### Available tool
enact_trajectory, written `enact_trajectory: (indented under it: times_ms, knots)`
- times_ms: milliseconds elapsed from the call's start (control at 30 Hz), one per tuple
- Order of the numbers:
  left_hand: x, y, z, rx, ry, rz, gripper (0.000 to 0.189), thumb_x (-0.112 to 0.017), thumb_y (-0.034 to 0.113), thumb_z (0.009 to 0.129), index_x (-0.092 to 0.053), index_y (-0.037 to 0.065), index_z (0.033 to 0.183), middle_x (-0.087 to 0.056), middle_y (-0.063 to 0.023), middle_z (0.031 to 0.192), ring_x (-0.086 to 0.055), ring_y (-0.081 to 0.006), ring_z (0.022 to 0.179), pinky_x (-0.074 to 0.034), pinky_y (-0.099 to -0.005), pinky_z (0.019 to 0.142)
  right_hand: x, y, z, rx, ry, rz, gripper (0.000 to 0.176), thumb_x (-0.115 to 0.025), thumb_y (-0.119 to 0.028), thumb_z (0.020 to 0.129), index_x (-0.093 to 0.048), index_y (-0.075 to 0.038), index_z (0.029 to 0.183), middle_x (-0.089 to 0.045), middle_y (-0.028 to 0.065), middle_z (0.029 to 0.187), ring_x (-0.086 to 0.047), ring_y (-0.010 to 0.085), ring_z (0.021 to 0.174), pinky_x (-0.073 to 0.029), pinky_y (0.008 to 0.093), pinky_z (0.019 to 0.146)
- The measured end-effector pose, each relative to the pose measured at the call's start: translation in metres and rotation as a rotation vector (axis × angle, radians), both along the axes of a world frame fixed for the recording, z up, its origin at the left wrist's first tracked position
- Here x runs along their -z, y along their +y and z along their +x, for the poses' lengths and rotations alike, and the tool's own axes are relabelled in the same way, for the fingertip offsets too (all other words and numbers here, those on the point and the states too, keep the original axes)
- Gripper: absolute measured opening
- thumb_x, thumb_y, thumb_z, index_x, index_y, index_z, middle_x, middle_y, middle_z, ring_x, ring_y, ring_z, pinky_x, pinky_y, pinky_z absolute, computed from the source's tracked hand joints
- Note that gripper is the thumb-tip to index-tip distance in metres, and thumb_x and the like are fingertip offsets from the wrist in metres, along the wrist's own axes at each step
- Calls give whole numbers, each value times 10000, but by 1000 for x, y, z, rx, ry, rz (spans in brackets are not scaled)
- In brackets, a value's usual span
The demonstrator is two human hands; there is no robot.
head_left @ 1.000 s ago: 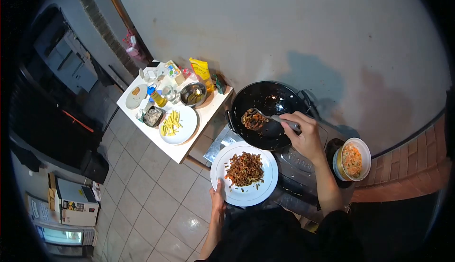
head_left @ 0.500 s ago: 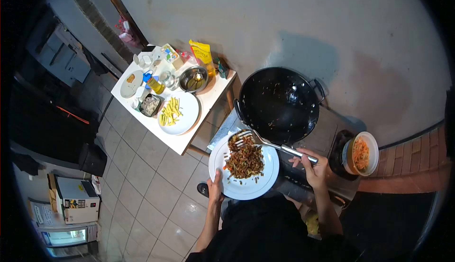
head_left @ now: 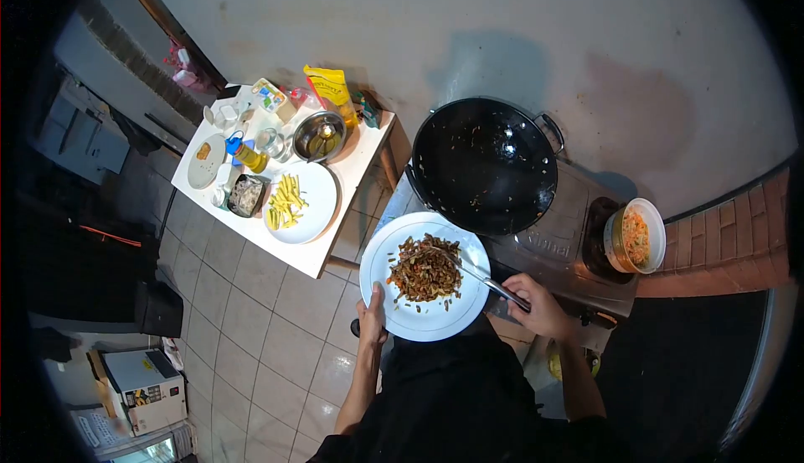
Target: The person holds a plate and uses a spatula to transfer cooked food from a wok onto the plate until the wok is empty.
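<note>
A white plate [head_left: 394,320] with a heap of brown cooked food [head_left: 425,275] is held at its left rim by my left hand [head_left: 373,316], thumb on top. My right hand [head_left: 536,306] is closed around the dark handle of a metal utensil [head_left: 481,275]. The utensil's head lies on the heap, partly hidden in the food. Behind the plate, a black wok [head_left: 486,165] rests on the stove, with small food bits stuck inside.
A bowl of shredded orange food [head_left: 635,238] sits at the stove's right. On the white table [head_left: 311,259] at left are a plate of yellow-green strips [head_left: 316,195], a metal bowl [head_left: 319,135], an oil bottle [head_left: 249,157] and a yellow bag [head_left: 332,93].
The utensil's head has tipped down from above the plate's back part onto the heap. My right hand has moved lower and slightly left. The view has shifted a little.
</note>
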State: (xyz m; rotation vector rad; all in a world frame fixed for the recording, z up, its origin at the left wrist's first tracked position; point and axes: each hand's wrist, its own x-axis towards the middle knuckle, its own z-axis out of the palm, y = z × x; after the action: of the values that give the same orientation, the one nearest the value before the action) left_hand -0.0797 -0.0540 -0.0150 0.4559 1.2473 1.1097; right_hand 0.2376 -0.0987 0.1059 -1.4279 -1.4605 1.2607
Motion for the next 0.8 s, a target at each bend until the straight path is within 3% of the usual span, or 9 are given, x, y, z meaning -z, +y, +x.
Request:
enact_trajectory:
  times_ms: [67, 100, 167, 267, 600, 667, 800]
  knots:
    - [-2, -1, 8, -33, -8, 25, 399, -568, 326, 918, -585, -54, 1038, -628, -81, 880, -595, -129, 717, -472, -264, 574, -9, 5, -3, -93, -275, -47, 247, -540, -13, 850, -426, -18, 1070, -590, 161, 857, -624, 277, 738, -470, 376, 666]
    - [-5, -2, 10, -69, -13, 52, 399, -569, 325, 918, -586, -55, 1036, -627, -78, 874, -594, -127, 712, -467, -260, 566, -12, 8, -7, -102, -275, -48, 247, -540, -13, 850, -426, -18, 1070, -590, 161, 857, -624, 277, 738, -470, 376, 666]
    - [-10, -5, 9, -49, 14, 44, 401, -571, 327, 916, -587, -56, 1034, -630, -80, 879, -597, -128, 718, -472, -261, 574, -16, 12, -14, -52, -369, -100, 230, -533, -54, 871, -378, -50, 1041, -571, 217, 815, -588, 411, 734, -436, 459, 655]
    - [-10, -8, 12, -44, 37, 55, 406, -573, 330, 915, -590, -58, 1035, -633, -81, 885, -599, -130, 726, -480, -262, 586, -17, 14, -17, -26, -405, -32, 225, -551, -93, 880, -392, -44, 1032, -579, 241, 775, -577, 450, 758, -438, 481, 649]
    - [-7, -16, 13, -104, 20, 125, 378, -554, 296, 931, -588, -56, 1063, -636, -86, 950, -604, -130, 795, -496, -273, 659, 4, 0, -18, -115, -477, 192, 213, -532, -110, 906, -465, 1, 1075, -599, 249, 718, -608, 432, 706, -469, 472, 567]
    - [-6, -18, 14, -109, -2, 121, 378, -555, 295, 931, -587, -56, 1067, -636, -87, 957, -603, -132, 805, -496, -273, 671, 10, -3, -14, -146, -554, 208, 207, -551, -48, 885, -505, 27, 1072, -601, 244, 752, -623, 397, 674, -457, 409, 533]
    - [-3, -23, 14, -129, -16, 110, 373, -556, 294, 931, -587, -53, 1064, -636, -87, 961, -605, -138, 812, -500, -275, 685, 8, -9, -16, -103, -455, 193, 152, -528, -106, 906, -477, -5, 1009, -599, 247, 721, -608, 425, 697, -462, 462, 533]
